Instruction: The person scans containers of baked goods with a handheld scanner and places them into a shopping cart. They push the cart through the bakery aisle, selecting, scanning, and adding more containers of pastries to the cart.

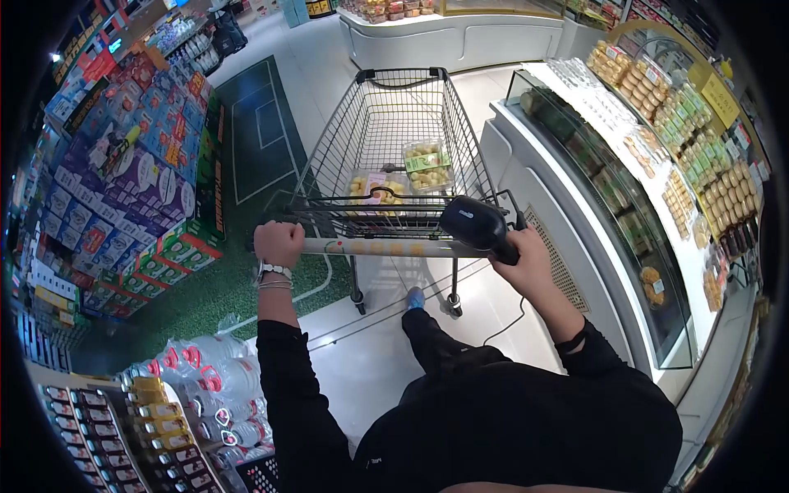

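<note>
A wire shopping cart [329,135] stands in front of me. My left hand [279,244], with a bracelet at the wrist, is closed around the left end of its push handle [362,247]. My right hand [527,260] is closed at the other end of the bar, on the grip of a black device [475,222] with a rounded head and a small white logo. What exactly the device is, I cannot tell. Inside the cart lie a clear pack with a green label [427,153] and another clear pack with a pink label [377,185], both holding round yellowish pieces.
At right runs a glass-fronted display counter [608,189] topped with packaged baked goods [649,86]. Stacked boxed goods [123,177] rise on the left beside a green mat [246,283]. Large water bottles [222,370] and bottle racks [99,427] stand lower left. A white counter [460,45] crosses the far end.
</note>
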Action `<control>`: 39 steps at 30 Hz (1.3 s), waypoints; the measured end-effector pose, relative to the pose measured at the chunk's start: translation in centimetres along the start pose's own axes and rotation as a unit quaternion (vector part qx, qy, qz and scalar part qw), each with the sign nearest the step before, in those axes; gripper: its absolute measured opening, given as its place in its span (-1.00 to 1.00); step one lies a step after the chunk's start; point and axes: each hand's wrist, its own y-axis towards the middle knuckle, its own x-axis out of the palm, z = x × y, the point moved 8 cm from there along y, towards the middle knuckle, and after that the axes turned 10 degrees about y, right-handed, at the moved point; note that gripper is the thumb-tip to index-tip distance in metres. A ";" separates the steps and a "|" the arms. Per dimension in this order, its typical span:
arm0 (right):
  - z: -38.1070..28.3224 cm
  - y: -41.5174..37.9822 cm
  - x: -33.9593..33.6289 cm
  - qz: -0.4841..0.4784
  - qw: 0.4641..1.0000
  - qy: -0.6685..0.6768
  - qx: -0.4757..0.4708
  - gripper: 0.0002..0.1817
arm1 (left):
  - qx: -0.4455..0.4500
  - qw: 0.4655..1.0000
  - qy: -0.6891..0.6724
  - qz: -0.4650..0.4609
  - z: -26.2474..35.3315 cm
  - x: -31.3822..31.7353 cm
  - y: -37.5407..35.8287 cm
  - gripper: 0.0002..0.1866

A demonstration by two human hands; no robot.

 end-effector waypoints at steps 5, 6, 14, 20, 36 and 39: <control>1.5 6.5 2.9 0.040 0.999 0.006 -0.013 -0.79 | 0.026 0.999 -0.004 0.021 -1.9 3.3 8.6 -0.70; 2.0 8.0 3.5 0.030 1.000 0.001 -0.006 -0.78 | 0.041 0.999 0.009 0.016 -2.4 4.3 10.5 -0.73; 5.0 19.6 8.1 0.036 0.999 0.003 0.006 -0.65 | -0.111 0.990 0.073 -0.050 -6.7 11.4 24.5 -0.71; 8.3 27.6 11.8 0.022 0.999 -0.004 0.043 -0.59 | -0.142 0.974 0.060 -0.166 -8.3 16.8 35.3 -0.68; 16.0 50.0 19.1 0.130 0.989 -0.045 0.046 -0.54 | -0.061 0.992 0.013 -0.109 -8.3 30.4 65.8 -0.72; 18.3 53.9 19.1 0.146 0.984 -0.073 0.076 -0.56 | -0.033 0.991 0.005 -0.126 -6.0 32.9 71.5 -0.71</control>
